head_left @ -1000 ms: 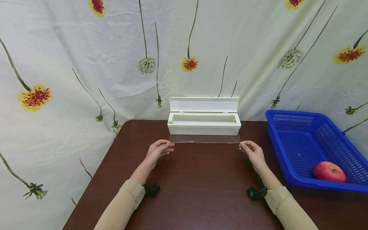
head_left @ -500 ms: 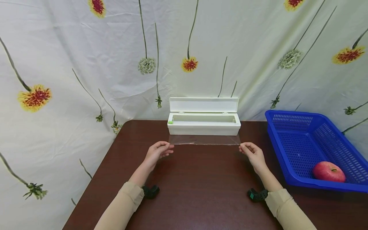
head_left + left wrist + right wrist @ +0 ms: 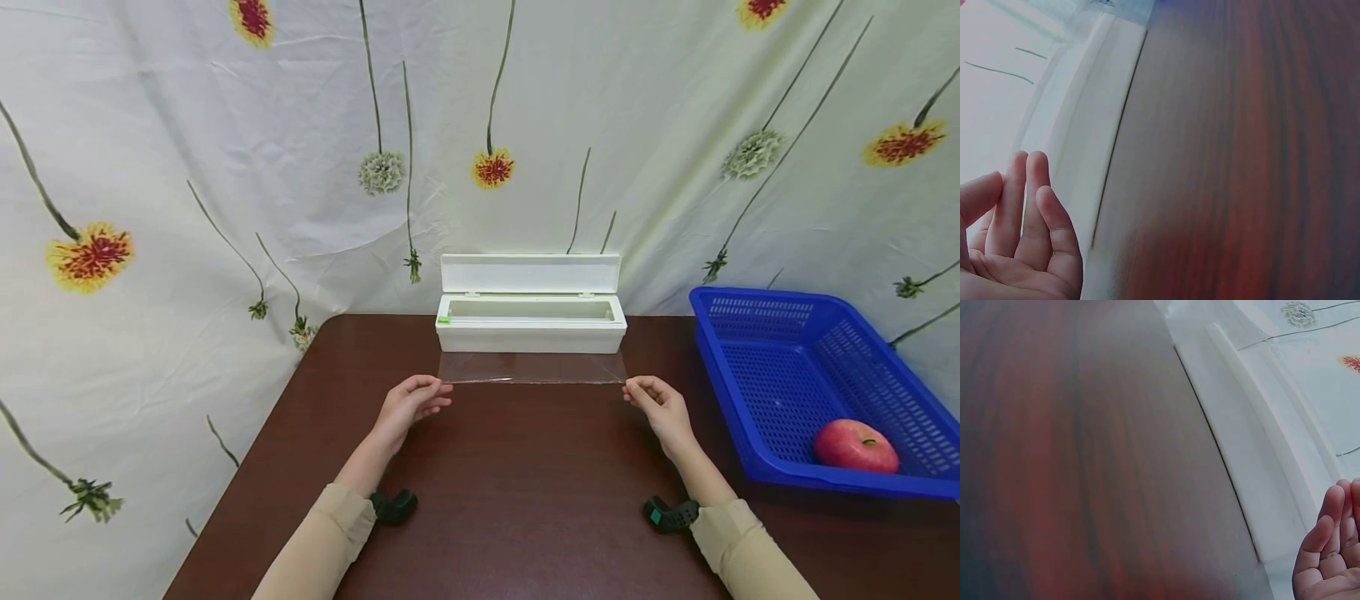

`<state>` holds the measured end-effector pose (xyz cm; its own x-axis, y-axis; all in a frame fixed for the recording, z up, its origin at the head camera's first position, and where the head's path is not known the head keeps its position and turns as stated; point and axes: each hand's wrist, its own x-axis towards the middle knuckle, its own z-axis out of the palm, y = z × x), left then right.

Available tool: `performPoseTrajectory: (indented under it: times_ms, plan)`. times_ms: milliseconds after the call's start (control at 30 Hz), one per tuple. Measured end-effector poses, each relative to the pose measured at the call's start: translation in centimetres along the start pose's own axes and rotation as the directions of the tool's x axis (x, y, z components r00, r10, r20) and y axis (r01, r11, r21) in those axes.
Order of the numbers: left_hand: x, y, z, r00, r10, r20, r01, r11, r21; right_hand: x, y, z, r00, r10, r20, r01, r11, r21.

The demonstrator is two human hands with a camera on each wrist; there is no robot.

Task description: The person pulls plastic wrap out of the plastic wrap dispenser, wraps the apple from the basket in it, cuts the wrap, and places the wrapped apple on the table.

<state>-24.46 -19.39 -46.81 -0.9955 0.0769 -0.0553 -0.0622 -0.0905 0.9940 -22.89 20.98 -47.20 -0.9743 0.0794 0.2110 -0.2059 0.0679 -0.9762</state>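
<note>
From where I stand, the clear film (image 3: 532, 369) reaches a little farther out from the white box (image 3: 531, 338) than it did a second ago. Its free edge has come toward the person along with both hands, while the box sits where it did, so I'd judge that the work in hand is drawing film out slowly and evenly. The edge runs nearly parallel to the box's front and looks fairly taut.

The left hand (image 3: 407, 406) pinches the film's corner, nearer the person than the box's left end; the right hand (image 3: 662, 407) pinches the other, nearer the person than its right end. The lid (image 3: 531, 273) stands raised along the back of the box, and to the right of the box the blue basket (image 3: 716, 375) holds a red apple (image 3: 857, 446).

The head view gives the whole span of film, which I can hardly make out from either wrist. The left wrist view instead shows the thumb (image 3: 982, 197) meeting the forefinger, the other fingers raised, and a thin dark line (image 3: 1114, 153) along the box's foot, against the table (image 3: 1260, 162). The right wrist view catches only some fingers (image 3: 1332, 512) at its edge, so from that one alone I couldn't tell whether that hand grips anything
</note>
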Motion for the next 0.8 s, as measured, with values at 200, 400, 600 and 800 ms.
performPoseTrajectory:
  times_ms: [200,400,600,800]
  plan:
    - [-0.16,-0.31,-0.04,1.0,0.0,0.006,0.0,1.0,0.002,-0.14,0.17,-0.02,1.0,-0.009,-0.009,0.009,1.0,0.003]
    - [-0.42,-0.59,-0.02,1.0,-0.02,0.0,0.02,1.0,-0.004,-0.33,0.19,-0.01,1.0,-0.017,-0.012,0.017,1.0,0.015]
    - [-0.71,-0.8,-0.04,1.0,-0.028,-0.002,0.028,0.999,-0.02,-0.66,-0.02,0.03,1.0,-0.017,-0.01,0.017,1.0,0.002]
    - [-0.93,-0.82,0.01,1.0,-0.031,-0.003,0.031,0.999,-0.013,-0.95,-0.11,-0.02,1.0,-0.025,-0.007,0.025,1.0,-0.014]
